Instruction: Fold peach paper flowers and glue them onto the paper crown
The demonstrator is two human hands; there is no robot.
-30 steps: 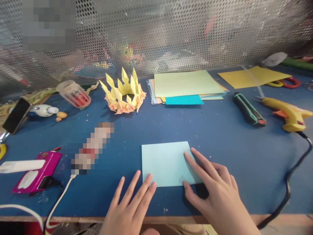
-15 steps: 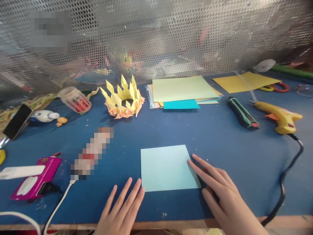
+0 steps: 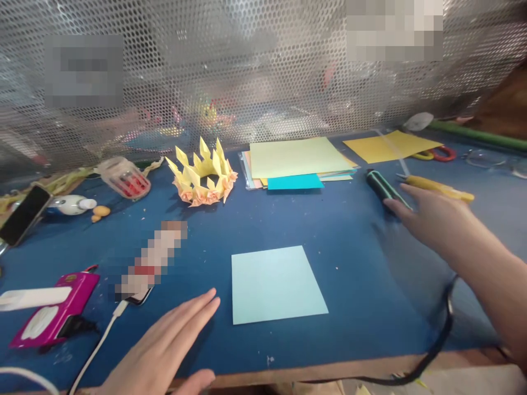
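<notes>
A pale blue sheet of paper (image 3: 278, 285) lies flat on the blue table. My left hand (image 3: 173, 334) hovers to its left, apart from it, with fingers stretched and thumb spread. Over at the right, my right hand (image 3: 436, 219) reaches across to a dark green utility knife (image 3: 382, 185). My thumb and fingers close around the knife's near part, which they partly hide. Just beyond those fingers lies a yellow glue gun (image 3: 442, 187), its handle covered by my hand.
A yellow paper crown (image 3: 203, 175) stands by a stack of coloured paper (image 3: 296, 156). Further right are a yellow sheet (image 3: 391, 146) and scissors (image 3: 442, 153). On the left sit a clear jar (image 3: 123, 178), phone (image 3: 27, 214) and magenta device (image 3: 60, 315). A black cord (image 3: 448, 312) trails across the table's front edge.
My right hand has left the blue sheet's right edge and moved right and away from me to the knife. My left hand has drawn back leftward from the sheet's corner.
</notes>
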